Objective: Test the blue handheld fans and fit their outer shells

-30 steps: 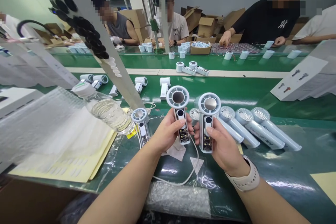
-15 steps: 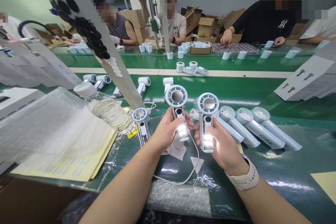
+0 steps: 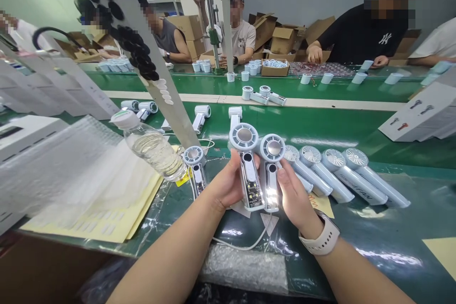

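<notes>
My left hand [image 3: 226, 184] grips a pale blue handheld fan [image 3: 247, 161] by its handle, the round head pointing away from me. My right hand [image 3: 295, 195], with a white watch on the wrist, grips a second handheld fan [image 3: 271, 167] whose handle is lit up. The two fans are side by side, almost touching, just above the green bench. A row of several finished fans [image 3: 331, 173] lies right beside my right hand. Another fan [image 3: 195, 164] lies left of my left hand, with a white cable [image 3: 242, 246] trailing below.
A water bottle [image 3: 151, 145] lies tilted on yellow sheets [image 3: 117, 218] at the left. A slanted strip with black and white discs [image 3: 149, 57] crosses overhead. More fans [image 3: 263, 96] sit on the green conveyor. Several people work along the far side near cardboard boxes [image 3: 274, 35]. White boxes [image 3: 423, 114] stand right.
Both hands have brought the two fans together and slightly lower. The left fan's light, on half a second ago, is off; the right fan's handle still glows.
</notes>
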The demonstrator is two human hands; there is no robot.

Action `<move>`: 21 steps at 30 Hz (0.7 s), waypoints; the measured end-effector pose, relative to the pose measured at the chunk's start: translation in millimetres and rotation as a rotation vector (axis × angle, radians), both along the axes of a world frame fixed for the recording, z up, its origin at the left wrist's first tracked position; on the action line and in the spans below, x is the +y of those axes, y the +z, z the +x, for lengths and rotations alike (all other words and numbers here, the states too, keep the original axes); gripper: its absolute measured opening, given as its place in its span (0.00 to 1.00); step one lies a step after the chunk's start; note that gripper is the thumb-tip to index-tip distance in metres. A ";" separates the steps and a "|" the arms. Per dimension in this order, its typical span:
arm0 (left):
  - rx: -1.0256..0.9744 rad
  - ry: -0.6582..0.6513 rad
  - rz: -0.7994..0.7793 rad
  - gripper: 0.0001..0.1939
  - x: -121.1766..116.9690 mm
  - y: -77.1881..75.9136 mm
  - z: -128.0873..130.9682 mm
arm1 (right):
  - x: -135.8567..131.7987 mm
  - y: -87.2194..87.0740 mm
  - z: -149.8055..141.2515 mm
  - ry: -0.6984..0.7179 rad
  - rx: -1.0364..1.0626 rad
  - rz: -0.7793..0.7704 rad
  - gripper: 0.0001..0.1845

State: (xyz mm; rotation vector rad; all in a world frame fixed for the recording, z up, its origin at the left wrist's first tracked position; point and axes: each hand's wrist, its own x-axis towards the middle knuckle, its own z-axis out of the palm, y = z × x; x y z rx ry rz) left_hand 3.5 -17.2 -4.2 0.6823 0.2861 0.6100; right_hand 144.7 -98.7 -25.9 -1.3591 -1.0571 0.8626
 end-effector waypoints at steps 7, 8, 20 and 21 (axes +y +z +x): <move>-0.129 0.253 0.042 0.27 9.1 16.0 -12.2 | 2.7 -12.6 -23.2 0.254 -0.543 -0.082 0.09; -0.128 0.268 0.036 0.27 9.1 16.7 -12.3 | 3.2 -13.2 -27.0 0.299 -0.632 -0.046 0.09; 0.059 0.171 0.103 0.27 -12.1 1.4 3.3 | -0.1 8.3 5.5 0.012 0.323 0.130 0.09; 0.080 0.178 0.126 0.27 -15.2 0.9 5.3 | 0.7 9.1 3.7 0.029 0.367 0.115 0.11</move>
